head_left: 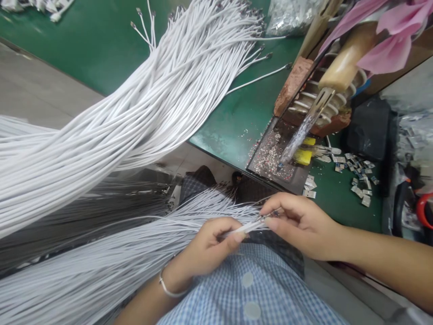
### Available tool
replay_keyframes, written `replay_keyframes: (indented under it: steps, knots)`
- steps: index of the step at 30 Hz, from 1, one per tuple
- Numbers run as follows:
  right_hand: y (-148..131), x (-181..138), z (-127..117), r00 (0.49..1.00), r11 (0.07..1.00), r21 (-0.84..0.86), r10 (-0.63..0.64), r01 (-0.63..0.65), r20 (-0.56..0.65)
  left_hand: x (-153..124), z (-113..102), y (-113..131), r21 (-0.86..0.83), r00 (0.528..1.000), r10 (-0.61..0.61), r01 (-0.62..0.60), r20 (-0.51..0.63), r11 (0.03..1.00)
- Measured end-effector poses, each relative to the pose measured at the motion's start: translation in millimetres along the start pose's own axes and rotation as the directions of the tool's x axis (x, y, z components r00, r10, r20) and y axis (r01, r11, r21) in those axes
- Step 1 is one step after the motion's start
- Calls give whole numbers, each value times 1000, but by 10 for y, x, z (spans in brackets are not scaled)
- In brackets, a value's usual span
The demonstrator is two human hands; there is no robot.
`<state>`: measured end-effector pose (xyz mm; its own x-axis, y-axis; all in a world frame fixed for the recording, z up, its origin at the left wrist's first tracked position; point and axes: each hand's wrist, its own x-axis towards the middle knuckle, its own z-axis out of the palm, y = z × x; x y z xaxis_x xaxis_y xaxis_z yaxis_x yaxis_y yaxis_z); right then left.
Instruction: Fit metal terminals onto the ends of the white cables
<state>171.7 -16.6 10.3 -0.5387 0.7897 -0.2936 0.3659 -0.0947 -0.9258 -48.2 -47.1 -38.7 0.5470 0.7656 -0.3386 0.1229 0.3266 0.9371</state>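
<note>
In the head view my left hand (216,243), a band on its wrist, is closed around a few white cables (248,227) just above my lap. The thumb and fingers of my right hand (301,223) pinch the dark ends of these cables. Exactly how many strands lie between my fingers cannot be made out. A large spread of thin white cables (135,246) runs from the left edge to beneath my hands. Above it, a thick bundle of white cables (162,90) lies across the green table (216,135), its dark tips at the far end.
A soldering iron (304,131) with a wooden handle rests in a coiled stand beside a brick (294,85). Beneath its tip, a dark tray (270,153) holds solder crumbs. Small metal connectors (361,174) are scattered on the right. Plastic bags (292,16) lie at the back.
</note>
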Motion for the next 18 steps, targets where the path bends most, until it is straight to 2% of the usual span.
replay_keyframes:
  steps: [4,7,11,13,18]
  knots:
    - [-23,12,-4,1000,1000,16,9,-9,15,-10,-39,12,40,1000,26,-26,-14,999]
    - [-43,0,0,997,1000,-10,2,-1,74,-39,-86,9,84,998,49,-47,-30,995]
    - [-50,-38,9,979,949,-249,-171,194,109,-85,-136,26,94,999,41,-38,-34,995]
    - [-43,-51,15,966,915,-312,-227,254,121,-91,-134,42,62,999,35,-34,-17,997]
    - [-28,-57,22,969,953,-192,-211,233,129,-62,-65,26,-66,993,89,-84,72,994]
